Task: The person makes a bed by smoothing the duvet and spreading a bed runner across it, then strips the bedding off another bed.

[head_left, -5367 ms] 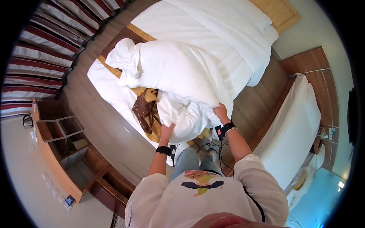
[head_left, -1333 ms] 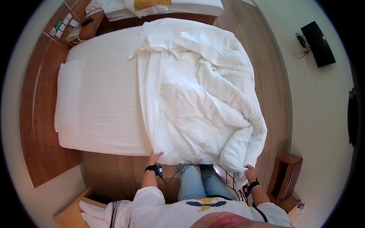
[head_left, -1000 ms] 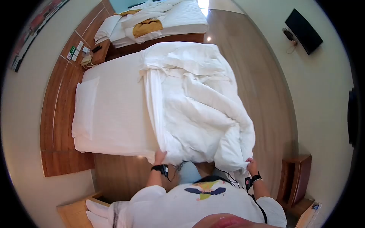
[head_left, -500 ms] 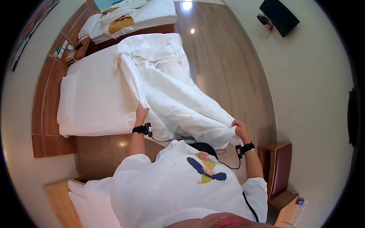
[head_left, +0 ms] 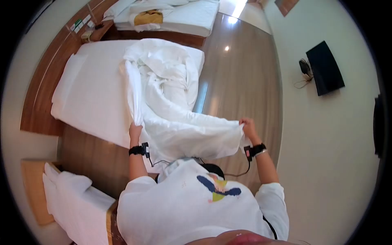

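Note:
A white duvet (head_left: 175,126) lies bunched over the right part of the middle bed, and its near side is lifted off the bed toward me. My left hand (head_left: 135,130) is closed on the duvet's gathered left edge, beside the bed's near side. Out to the right, over the floor, my right hand (head_left: 247,123) grips a corner of the same duvet. Between both hands the cloth hangs stretched in front of my body. The flat white sheet (head_left: 94,90) shows on the left part of the bed, with a white pillow (head_left: 67,83) at the headboard.
Beyond stands another bed (head_left: 183,20) with a gold-brown cloth (head_left: 148,17). A nightstand (head_left: 102,30) is between the beds. At the lower left is a third bed (head_left: 77,204). Wooden floor (head_left: 241,81) runs along the right wall, where a television (head_left: 325,68) hangs. Cables trail from my wrists.
From the bed's near edge, the duvet's near side has been pulled up and outward. My right hand has swung out over the floor, stretching the cloth sideways. Both hands have kept hold of it.

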The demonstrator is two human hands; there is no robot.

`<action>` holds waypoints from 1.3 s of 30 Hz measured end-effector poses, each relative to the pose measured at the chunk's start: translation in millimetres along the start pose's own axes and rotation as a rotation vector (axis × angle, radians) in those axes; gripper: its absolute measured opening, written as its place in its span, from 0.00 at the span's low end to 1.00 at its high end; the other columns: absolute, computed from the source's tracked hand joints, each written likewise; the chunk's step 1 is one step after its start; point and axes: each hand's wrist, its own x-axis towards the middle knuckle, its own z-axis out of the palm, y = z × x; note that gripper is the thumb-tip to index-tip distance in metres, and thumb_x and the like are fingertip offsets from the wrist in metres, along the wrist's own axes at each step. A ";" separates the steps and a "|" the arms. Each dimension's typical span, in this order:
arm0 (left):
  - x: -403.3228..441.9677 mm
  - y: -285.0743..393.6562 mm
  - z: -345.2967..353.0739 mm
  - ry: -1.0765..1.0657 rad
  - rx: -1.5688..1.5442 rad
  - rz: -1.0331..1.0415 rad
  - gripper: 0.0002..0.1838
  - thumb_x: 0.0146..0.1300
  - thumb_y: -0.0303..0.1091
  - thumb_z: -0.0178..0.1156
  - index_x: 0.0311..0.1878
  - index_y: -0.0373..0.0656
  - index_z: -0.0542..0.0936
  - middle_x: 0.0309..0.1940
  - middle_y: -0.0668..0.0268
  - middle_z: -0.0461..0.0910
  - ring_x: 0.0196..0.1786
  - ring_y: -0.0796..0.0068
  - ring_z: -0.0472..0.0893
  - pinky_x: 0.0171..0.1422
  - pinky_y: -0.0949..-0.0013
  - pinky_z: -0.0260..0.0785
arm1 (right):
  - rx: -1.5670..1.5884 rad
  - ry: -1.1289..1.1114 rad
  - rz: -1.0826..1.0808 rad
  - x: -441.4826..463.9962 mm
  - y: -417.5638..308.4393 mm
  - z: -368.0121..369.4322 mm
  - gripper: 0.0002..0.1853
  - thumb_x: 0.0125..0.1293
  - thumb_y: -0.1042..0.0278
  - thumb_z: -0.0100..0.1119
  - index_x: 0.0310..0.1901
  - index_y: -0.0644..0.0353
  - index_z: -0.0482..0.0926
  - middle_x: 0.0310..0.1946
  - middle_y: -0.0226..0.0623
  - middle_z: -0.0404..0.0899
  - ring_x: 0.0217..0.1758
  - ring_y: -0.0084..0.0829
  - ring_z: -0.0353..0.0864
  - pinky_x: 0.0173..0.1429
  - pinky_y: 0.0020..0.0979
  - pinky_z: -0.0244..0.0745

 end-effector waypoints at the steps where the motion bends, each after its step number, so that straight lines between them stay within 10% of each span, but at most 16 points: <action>1: -9.4 6.0 -6.3 0.017 0.001 -0.022 0.20 0.36 0.28 0.51 0.38 0.35 0.70 0.31 0.53 0.73 0.37 0.58 0.72 0.41 0.67 0.62 | 0.074 0.053 -0.016 13.3 -2.4 -0.8 0.08 0.34 0.86 0.38 0.15 0.63 0.67 0.13 0.27 0.65 0.22 0.19 0.63 0.26 0.20 0.58; 14: -115.3 81.4 -136.9 0.539 -0.435 -0.144 0.12 0.46 0.28 0.53 0.34 0.31 0.69 0.27 0.62 0.73 0.29 0.76 0.70 0.35 0.76 0.61 | 0.436 0.284 -0.596 224.8 -221.9 -171.3 0.09 0.37 0.83 0.34 0.16 0.61 0.66 0.15 0.26 0.63 0.17 0.16 0.59 0.22 0.16 0.55; 23: -142.1 59.7 -117.7 0.618 -0.429 -0.244 0.13 0.47 0.31 0.55 0.34 0.33 0.68 0.30 0.64 0.71 0.32 0.78 0.69 0.37 0.77 0.61 | 0.364 -0.010 -0.439 275.0 -209.3 -60.3 0.10 0.32 0.83 0.34 0.17 0.61 0.67 0.15 0.25 0.63 0.21 0.19 0.62 0.25 0.16 0.56; 29: -156.5 135.5 -69.7 0.515 -0.137 0.227 0.46 0.38 0.35 0.64 0.56 0.40 0.44 0.52 0.58 0.53 0.55 0.65 0.56 0.57 0.70 0.49 | 0.243 -0.496 -0.783 200.1 -249.0 125.9 0.11 0.34 0.85 0.33 0.18 0.65 0.69 0.15 0.33 0.67 0.24 0.23 0.65 0.29 0.22 0.61; 33: -130.7 171.7 16.3 0.167 -0.309 0.181 0.55 0.29 0.42 0.68 0.58 0.42 0.40 0.57 0.58 0.41 0.59 0.64 0.45 0.61 0.67 0.39 | 0.195 -1.130 -0.943 117.6 -248.7 199.5 0.07 0.37 0.80 0.40 0.18 0.61 0.69 0.16 0.40 0.70 0.21 0.33 0.68 0.28 0.29 0.62; 39: -128.8 136.9 80.8 0.344 -0.550 0.065 0.21 0.42 0.29 0.56 0.43 0.37 0.67 0.40 0.59 0.69 0.45 0.67 0.68 0.49 0.69 0.59 | 0.090 -1.481 -1.019 135.7 -220.3 202.4 0.06 0.45 0.76 0.43 0.27 0.63 0.69 0.24 0.42 0.71 0.29 0.35 0.70 0.35 0.28 0.64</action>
